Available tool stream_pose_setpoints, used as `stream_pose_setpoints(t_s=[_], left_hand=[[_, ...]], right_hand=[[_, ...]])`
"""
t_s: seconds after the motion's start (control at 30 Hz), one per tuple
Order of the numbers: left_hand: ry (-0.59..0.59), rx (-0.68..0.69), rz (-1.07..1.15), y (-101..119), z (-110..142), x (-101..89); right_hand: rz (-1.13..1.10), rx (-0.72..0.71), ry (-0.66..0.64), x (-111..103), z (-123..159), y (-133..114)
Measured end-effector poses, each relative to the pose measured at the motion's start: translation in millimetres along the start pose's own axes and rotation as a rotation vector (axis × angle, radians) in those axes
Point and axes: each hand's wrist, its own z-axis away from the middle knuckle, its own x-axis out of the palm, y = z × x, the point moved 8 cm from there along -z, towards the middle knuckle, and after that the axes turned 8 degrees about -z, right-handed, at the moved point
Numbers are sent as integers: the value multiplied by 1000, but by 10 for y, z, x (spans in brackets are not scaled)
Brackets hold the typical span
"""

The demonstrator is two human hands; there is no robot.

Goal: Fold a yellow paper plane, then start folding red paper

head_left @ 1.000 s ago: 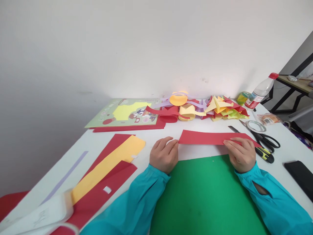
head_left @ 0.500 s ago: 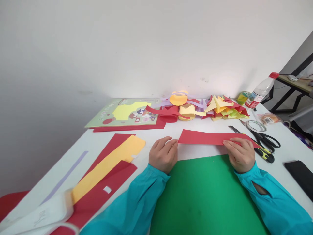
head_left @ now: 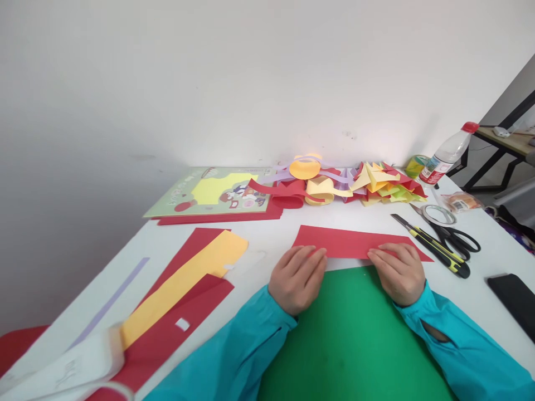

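Observation:
A strip of red paper [head_left: 346, 241] spans the space between my two hands, just beyond the top edge of a green mat [head_left: 346, 334]. My left hand [head_left: 298, 278] pinches its near edge toward the left end, fingers together. Farther right, my right hand [head_left: 399, 272] grips the same near edge with fingers pressed closed; the thumbs are hidden beneath. The strip's right corner juts past my right hand, close to a yellow-and-black utility knife [head_left: 438, 248].
Black-handled scissors [head_left: 453, 236], a tape roll [head_left: 438, 215] and a black phone [head_left: 513, 303] lie right. Red paper [head_left: 175, 328] and an orange strip [head_left: 188, 278] lie left. Folded paper shapes [head_left: 378, 184], a bottle [head_left: 447, 156] and a booklet [head_left: 179, 200] line the back.
My left hand has moved right and inward from the strip's left end to its near edge. My right hand has shifted slightly left. The strip sits a little lower and farther left.

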Motion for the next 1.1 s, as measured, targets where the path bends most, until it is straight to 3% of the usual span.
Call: stream_pose_setpoints(t_s=[0.2,0.6,1.1], left_hand=[[-75,52,64,228,-31,81],[-76,69,133,397,-95,63],[-15,17,110,275,-61,39]], right_hand=[[-51,-79,-42,89,-11,-218],[-114,-179,-141,169,-5,-387],[-53,-97,-61,92,-65,-253]])
